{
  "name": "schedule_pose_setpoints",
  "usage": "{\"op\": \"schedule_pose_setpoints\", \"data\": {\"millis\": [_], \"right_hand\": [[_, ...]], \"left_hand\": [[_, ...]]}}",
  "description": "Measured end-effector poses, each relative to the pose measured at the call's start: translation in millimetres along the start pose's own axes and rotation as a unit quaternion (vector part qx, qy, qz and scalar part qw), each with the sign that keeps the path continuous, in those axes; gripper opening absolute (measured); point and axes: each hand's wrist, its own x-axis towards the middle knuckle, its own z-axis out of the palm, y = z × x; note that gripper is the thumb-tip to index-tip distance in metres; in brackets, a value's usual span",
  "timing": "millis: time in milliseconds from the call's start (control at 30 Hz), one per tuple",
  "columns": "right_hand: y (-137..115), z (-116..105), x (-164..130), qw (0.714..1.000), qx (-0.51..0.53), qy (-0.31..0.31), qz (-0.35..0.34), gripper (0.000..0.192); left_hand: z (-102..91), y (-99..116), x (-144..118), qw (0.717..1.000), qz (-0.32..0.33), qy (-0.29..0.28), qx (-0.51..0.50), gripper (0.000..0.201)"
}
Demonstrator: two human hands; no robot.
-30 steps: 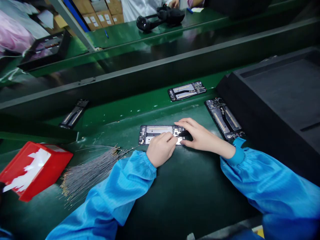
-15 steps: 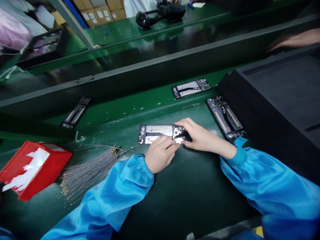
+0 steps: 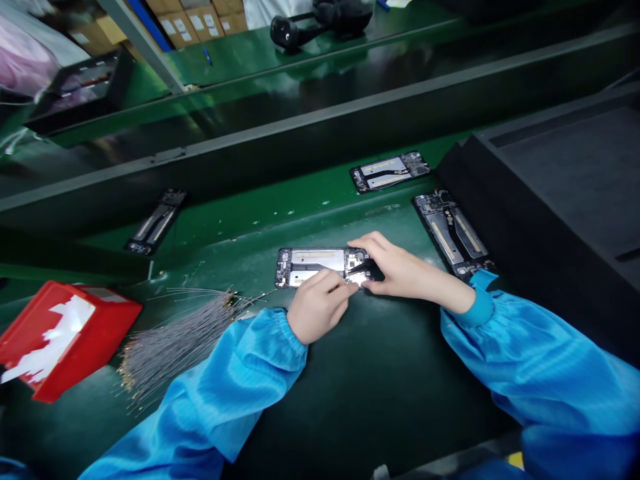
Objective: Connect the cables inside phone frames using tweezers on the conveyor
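An open phone chassis [image 3: 313,263] lies flat on the dark green mat in front of me, its boards and metal plates exposed. My left hand [image 3: 317,303] is curled at its near edge, thumb and forefinger pinched together against the right end; what they pinch is hidden. My right hand [image 3: 400,270] rests over the chassis's right end and grips a small black tool [image 3: 369,267] whose tip points left into the boards. Both arms wear blue sleeves.
A bundle of thin grey wires [image 3: 175,337] lies to my left beside a red box [image 3: 60,337]. Three more chassis lie on the green belt: [image 3: 455,233], [image 3: 390,171], [image 3: 156,222]. A big black tray [image 3: 565,180] fills the right.
The chassis on the belt have drifted right. A co-worker's hand seen at the far right half a second ago is gone. My left hand has drawn back slightly toward me.
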Motion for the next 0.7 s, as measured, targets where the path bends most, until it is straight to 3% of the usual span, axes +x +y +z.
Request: {"op": "schedule_pose_setpoints", "data": {"millis": [133, 700], "right_hand": [[-0.5, -0.8, -0.2, 1.000, 0.000, -0.003, 0.009, 0.065], [-4.9, 1.6, 7.3, 0.998, -0.025, -0.017, 0.048, 0.069]], "left_hand": [[1.3, -0.1, 2.3, 0.999, -0.027, 0.003, -0.019, 0.023], [-1.5, -2.1, 0.3, 0.997, 0.053, -0.034, 0.052, 0.023]]}}
